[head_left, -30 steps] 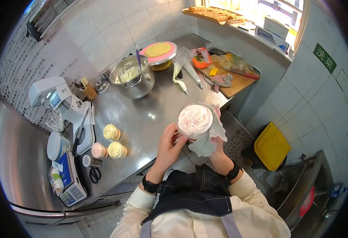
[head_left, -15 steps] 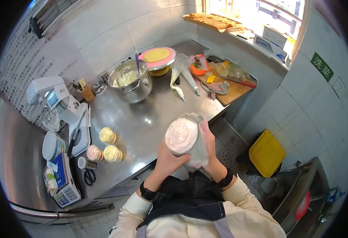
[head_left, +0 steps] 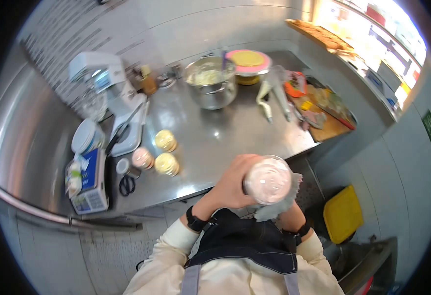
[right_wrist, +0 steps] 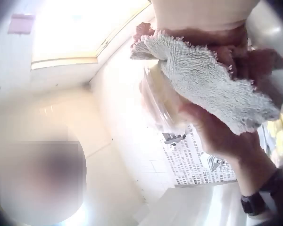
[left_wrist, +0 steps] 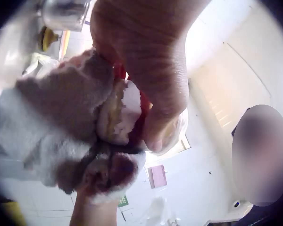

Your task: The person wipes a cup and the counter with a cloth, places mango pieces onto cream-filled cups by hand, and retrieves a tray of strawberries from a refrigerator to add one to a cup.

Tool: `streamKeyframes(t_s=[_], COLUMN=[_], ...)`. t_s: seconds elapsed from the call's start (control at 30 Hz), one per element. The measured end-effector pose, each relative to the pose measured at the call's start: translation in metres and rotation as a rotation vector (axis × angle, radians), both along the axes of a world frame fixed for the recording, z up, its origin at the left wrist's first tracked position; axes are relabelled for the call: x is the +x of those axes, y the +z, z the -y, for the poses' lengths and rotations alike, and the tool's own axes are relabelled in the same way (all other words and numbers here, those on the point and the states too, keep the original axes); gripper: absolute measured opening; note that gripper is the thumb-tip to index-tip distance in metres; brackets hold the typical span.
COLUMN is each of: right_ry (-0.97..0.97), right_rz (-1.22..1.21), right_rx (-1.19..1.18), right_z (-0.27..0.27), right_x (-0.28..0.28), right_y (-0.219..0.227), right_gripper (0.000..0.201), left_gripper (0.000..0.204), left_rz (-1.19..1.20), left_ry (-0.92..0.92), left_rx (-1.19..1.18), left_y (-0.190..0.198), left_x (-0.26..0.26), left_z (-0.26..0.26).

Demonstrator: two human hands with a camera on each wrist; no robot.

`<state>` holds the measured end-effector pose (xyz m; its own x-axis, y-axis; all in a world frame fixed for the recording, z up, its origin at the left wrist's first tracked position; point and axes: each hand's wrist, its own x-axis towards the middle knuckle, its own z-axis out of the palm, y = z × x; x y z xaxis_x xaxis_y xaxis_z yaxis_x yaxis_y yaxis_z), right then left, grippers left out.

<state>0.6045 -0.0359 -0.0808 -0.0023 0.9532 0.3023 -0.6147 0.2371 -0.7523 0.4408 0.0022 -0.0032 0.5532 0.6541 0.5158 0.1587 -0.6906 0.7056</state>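
A clear cup topped with pale pink cream (head_left: 268,181) is held up in front of the apron. My left hand (head_left: 232,184) grips its left side, thumb and fingers round the wall; the left wrist view shows this hand (left_wrist: 148,66) over the cup's layered side (left_wrist: 125,113). A grey and pink cloth (head_left: 279,205) lies against the cup's right side, with my right hand (head_left: 290,215) behind it. In the right wrist view the cloth (right_wrist: 203,80) covers most of the right hand's fingers, pressed to the cup (right_wrist: 160,99).
Three small cream-topped cups, one pink (head_left: 142,158) and two yellow (head_left: 167,164), stand on the steel table (head_left: 201,147). Behind are a mixing bowl (head_left: 215,96), a turntable (head_left: 259,66), piping bags (head_left: 278,91) and a cutting board (head_left: 331,129). Scissors (head_left: 126,186) and a scale (head_left: 90,201) are at left.
The head view has swung, shifting the table items rightward. My left hand has come further round the cup's side, and the cloth has moved from behind the cup to its lower right.
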Motion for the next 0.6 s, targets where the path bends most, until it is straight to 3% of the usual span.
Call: streamKeyframes(t_s=[0.07,0.2,0.27,0.3,0.4,0.47,0.53,0.6], right_ry=[0.135,0.331,0.411,0.448,0.534,-0.482,-0.107,-0.116], right_rz=[-0.048,-0.144,-0.194,-0.217,-0.281,1.028,-0.063,-0.117], right_rx=[0.014,0.036,0.042,0.045,0.054,0.081,-0.389,-0.378], right_z=[0.002,-0.001,-0.005,-0.007,-0.017,-0.043,-0.063,-0.084], right_x=[0.002,0.009,0.015,0.018,0.029,0.050,0.039,0.036], right_y=[0.000,-0.002,-0.003,-0.004,-0.008,-0.045,-0.036,-0.083], right_gripper=[0.065,0.061,0.059,0.058,0.055,0.041,0.026,0.031], left_gripper=[0.087,0.088,0.087,0.087,0.076,0.075,0.073,0.070], left_rz=[-0.031,0.002,0.152,0.153,0.126,0.186,0.243,0.288], left_ry=[-0.051,0.035,0.128,0.140,0.398,0.428,0.450,0.565], left_rx=[-0.015,-0.067,-0.345,-0.346,-0.371,-0.439,-0.503,-0.493], left_y=[-0.002,-0.019,-0.029,-0.034,-0.067,-0.096,-0.125,-0.149], left_x=[-0.006,-0.019,-0.027,-0.031,-0.051,-0.062,-0.068,-0.077], left_z=[0.000,-0.001,0.000,-0.004,-0.020,-0.030,-0.042,-0.051])
